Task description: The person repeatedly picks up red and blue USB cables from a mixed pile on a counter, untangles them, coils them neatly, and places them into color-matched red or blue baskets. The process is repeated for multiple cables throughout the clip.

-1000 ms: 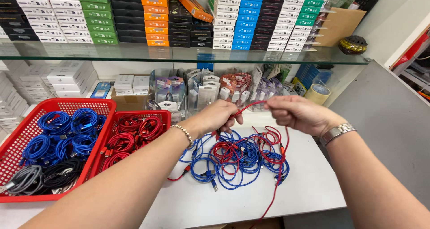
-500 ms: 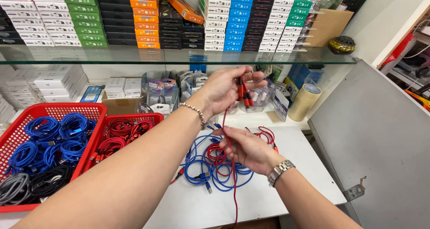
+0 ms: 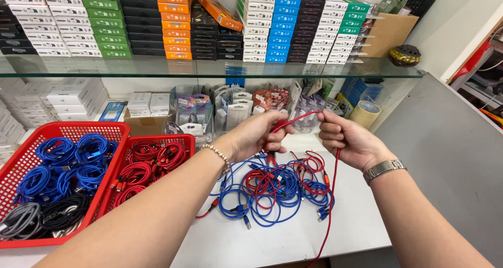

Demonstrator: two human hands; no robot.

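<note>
My left hand (image 3: 258, 136) and my right hand (image 3: 350, 140) both grip one red cable (image 3: 298, 118), which arcs between them above the white table (image 3: 293, 236). From my right hand the cable hangs down past the table's front edge. Below my hands lies a tangled pile of blue and red cables (image 3: 275, 190). A bead bracelet is on my left wrist and a metal watch on my right.
At left, a large red basket (image 3: 21, 160) holds coiled blue, grey and black cables, and a smaller red basket (image 3: 184, 139) holds coiled red ones. A glass shelf (image 3: 209, 68) carries stacked coloured boxes. Packaged goods stand behind the pile, with a tape roll (image 3: 367, 112) at right.
My left hand has come down from in front of the shelf. My right hand has risen from the pile, and the red cable now stretches between both hands.
</note>
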